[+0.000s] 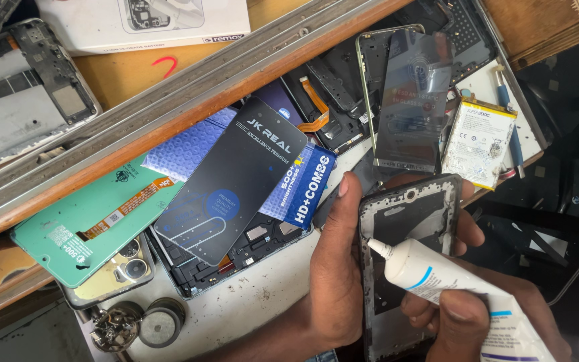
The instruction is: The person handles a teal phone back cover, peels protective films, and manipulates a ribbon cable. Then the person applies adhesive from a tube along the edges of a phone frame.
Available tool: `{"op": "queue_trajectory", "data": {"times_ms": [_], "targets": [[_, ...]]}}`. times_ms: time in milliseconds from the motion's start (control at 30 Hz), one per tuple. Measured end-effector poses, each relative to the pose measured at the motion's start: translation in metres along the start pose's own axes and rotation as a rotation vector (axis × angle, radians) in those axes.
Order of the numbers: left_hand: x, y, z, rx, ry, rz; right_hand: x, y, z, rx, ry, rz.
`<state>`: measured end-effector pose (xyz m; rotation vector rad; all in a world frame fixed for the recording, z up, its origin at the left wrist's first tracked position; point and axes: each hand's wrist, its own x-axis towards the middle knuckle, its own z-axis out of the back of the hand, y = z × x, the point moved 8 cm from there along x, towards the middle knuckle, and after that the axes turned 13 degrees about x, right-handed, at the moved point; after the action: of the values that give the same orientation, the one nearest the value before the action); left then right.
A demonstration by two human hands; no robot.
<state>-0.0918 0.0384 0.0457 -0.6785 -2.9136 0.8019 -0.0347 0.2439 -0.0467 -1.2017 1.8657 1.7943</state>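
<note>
Phone frame: an open phone frame (410,221), its back off and its dark inside facing up, is held low and right of centre in the head view, tilted toward the camera so the inner rim is easy to see and reach
Left hand: the left hand (336,281) cradles the frame from its left edge, thumb lying up along that side and fingers curled round behind to the far edge; a closed, steadying hold that leaves the top face free
Glue tube: a white tube (450,281) with blue stripes and a narrow nozzle lies slantwise across the frame, the tip resting at or just above the left inner rim; whether it touches I cannot tell
Right hand: the right hand (464,315) is wrapped round the tube's body, thumb on top as if to press, fingers shut on it
Drawer: both hands hover over an open drawer (256,295) with a worn white floor, pulled out from under the wooden bench edge (169,127), so spare parts stay within reach
Nearby parts: just left of the thumb, a black screen in its blue card sleeve (236,181) leans on other frames; beyond the frame lie a dark screen panel (413,100) and a white battery (478,141)
Further left: a green-backed display panel (88,224) overlaps a gold camera housing (112,271); two round metal pieces (139,325) sit at the drawer's front
</note>
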Motion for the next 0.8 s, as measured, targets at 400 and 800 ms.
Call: {"op": "queue_trajectory", "data": {"times_ms": [400,800], "targets": [[0.0005,0.0022,0.0024,0.034,-0.027,0.039,0.0018,-0.0069,-0.0023,0.016,0.01,-0.009],[0.0029,0.0003,0.0029,0.043,-0.05,0.028,-0.0026,0.0017,-0.0006,0.011,-0.017,0.008]]}}
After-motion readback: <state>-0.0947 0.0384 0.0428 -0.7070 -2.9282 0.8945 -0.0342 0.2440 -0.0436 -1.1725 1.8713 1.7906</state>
